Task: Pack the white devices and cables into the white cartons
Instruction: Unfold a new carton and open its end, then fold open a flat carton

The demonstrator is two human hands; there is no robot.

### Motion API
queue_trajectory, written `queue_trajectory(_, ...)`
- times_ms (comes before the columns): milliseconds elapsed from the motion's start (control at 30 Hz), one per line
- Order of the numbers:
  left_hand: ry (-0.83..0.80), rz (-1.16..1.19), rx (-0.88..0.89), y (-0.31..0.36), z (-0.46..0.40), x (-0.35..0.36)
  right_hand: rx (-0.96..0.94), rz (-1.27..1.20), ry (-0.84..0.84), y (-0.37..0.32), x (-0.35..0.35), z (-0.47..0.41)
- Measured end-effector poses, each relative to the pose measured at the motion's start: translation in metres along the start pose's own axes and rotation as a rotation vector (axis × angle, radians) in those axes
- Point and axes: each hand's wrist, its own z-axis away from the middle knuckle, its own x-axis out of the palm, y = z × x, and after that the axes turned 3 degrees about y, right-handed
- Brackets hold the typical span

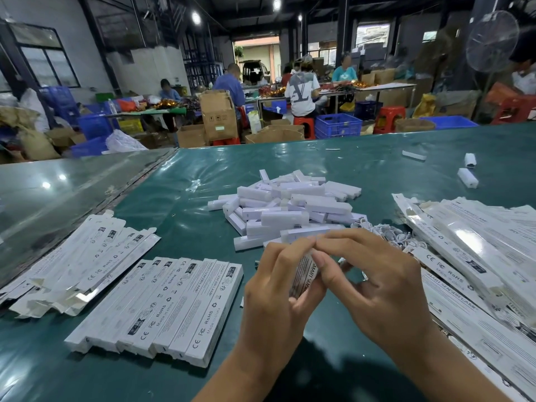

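Note:
My left hand (pixel 278 282) and my right hand (pixel 374 282) together grip one white carton (pixel 303 275) held upright between them, its printed side facing me; my fingertips meet at its top end. Just behind my hands lies a heap of white devices (pixel 287 210). A tangle of white cables (pixel 391 235) sits to the right of that heap. A neat row of filled-looking cartons (pixel 171 306) lies at my left. What the held carton contains is hidden.
Flat open cartons (pixel 87 256) are spread at the far left, and a large stack of cartons (pixel 475 256) runs along the right. Three loose devices (pixel 467 177) lie far right on the green table (pixel 203 175). Seated workers and boxes fill the background.

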Motion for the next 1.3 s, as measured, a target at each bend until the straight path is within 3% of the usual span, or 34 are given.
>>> queue_trajectory(100,-0.026,0.042,-0.022,-0.001,0.001,-0.001,0.009,0.006,-0.005,-0.001,0.0,0.001)
queue_trajectory(233,-0.025,0.022,-0.041,-0.004,-0.001,-0.001,0.198,-0.128,0.004,0.001,0.001,0.001)
queue_trajectory(400,-0.038,0.078,-0.094,-0.009,-0.001,-0.001,0.01,-0.068,-0.135,0.01,0.001,0.005)
queue_trajectory(467,-0.179,0.145,-0.28,-0.012,0.002,-0.001,-0.031,-0.034,-0.148,0.014,0.004,0.008)
queue_trajectory(533,-0.428,0.1,-0.451,-0.019,0.003,-0.003,-0.024,0.011,-0.082,0.02,0.006,0.009)
queue_trajectory(600,-0.68,0.036,-0.55,-0.027,0.003,-0.006,0.108,0.017,-0.013,0.027,0.005,0.008)
queue_trajectory(667,-0.804,0.046,-0.611,-0.031,0.001,-0.01,0.337,-0.028,-0.008,0.034,0.003,0.006)
queue_trajectory(767,-0.729,0.136,-0.637,-0.036,-0.005,-0.015,0.627,-0.071,-0.022,0.05,0.002,0.003)
queue_trajectory(933,-0.268,0.392,-0.855,-0.028,-0.011,-0.008,1.007,-0.265,-0.085,0.059,0.004,0.0)
queue_trajectory(1033,-0.165,0.356,-0.903,-0.02,-0.005,0.0,1.157,-0.518,-0.093,0.054,0.011,0.002)
queue_trajectory(1167,-0.128,0.288,-0.848,-0.011,-0.002,0.002,1.022,-0.324,-0.093,0.055,0.019,0.012)
queue_trajectory(1300,-0.327,0.311,-0.917,-0.011,-0.003,0.003,0.844,-0.086,-0.015,0.063,0.018,0.015)
